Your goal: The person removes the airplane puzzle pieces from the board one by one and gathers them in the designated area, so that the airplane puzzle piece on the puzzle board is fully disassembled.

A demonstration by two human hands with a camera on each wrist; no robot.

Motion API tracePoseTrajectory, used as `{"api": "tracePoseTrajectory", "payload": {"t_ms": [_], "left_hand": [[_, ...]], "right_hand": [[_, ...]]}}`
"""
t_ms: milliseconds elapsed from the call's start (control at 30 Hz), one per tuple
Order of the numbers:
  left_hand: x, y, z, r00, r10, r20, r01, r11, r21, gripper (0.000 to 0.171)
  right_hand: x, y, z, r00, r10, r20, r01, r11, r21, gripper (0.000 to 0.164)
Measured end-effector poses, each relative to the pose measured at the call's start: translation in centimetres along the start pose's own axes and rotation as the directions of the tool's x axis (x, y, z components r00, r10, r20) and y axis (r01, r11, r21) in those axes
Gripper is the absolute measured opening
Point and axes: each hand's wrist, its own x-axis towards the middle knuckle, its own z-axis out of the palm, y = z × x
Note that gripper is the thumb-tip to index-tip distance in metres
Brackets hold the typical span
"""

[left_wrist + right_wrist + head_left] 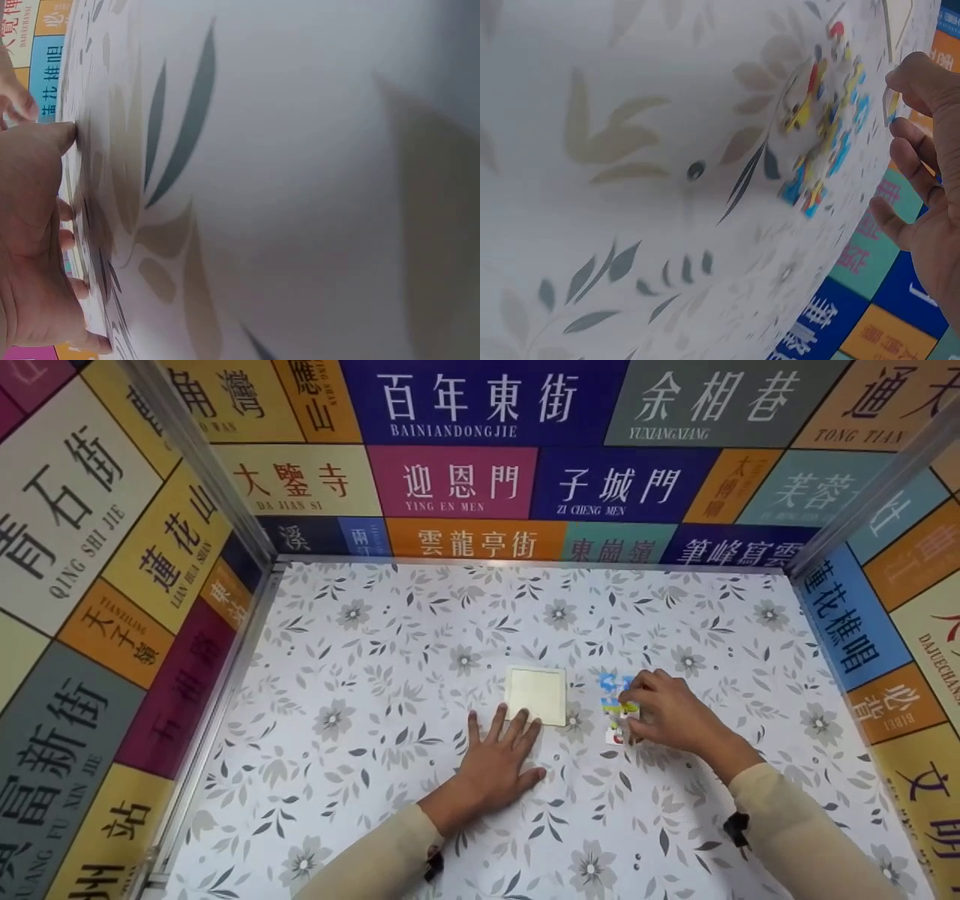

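Observation:
A square cream puzzle tray [536,695] with a raised rim lies flat on the table, with no pieces visible in it. My left hand [495,765] rests with fingers spread, its fingertips touching the tray's lower edge. To the tray's right lies a group of colourful jigsaw pieces [609,684], loose and partly overlapping in the right wrist view. My right hand [667,712] is over their right side and hides some of them. Between its thumb and index finger it pinches one small jigsaw piece [890,105], seen nearly edge-on; its picture cannot be read.
A white tabletop [420,652] with grey leaves and flowers surrounds the tray. Upright panels with coloured street-sign prints stand at the back [465,484], left [97,607] and right [862,622], joined by clear corner strips.

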Motion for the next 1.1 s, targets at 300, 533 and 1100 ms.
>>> {"api": "tracePoseTrajectory", "payload": {"t_ms": [300,533,1100], "left_hand": [[0.1,-0.3,-0.8,1.0,-0.01,0.012,0.01,0.999,-0.036,0.083],[0.0,-1.7,-1.6,0.999,0.009,0.053,-0.008,1.0,-0.018,0.082],[-0.4,-2.3,-2.1,0.997,0.033,0.073,-0.034,0.999,0.017,0.082]], "right_hand": [[-3.4,1.5,-1.0,0.999,0.049,-0.004,-0.049,0.999,-0.02,0.022],[-5.2,2.0,-1.6,0.989,0.13,0.064,-0.13,0.991,-0.002,0.021],[-5.8,2.2,-0.7,0.976,0.151,0.156,-0.157,0.987,0.026,0.015]]}}
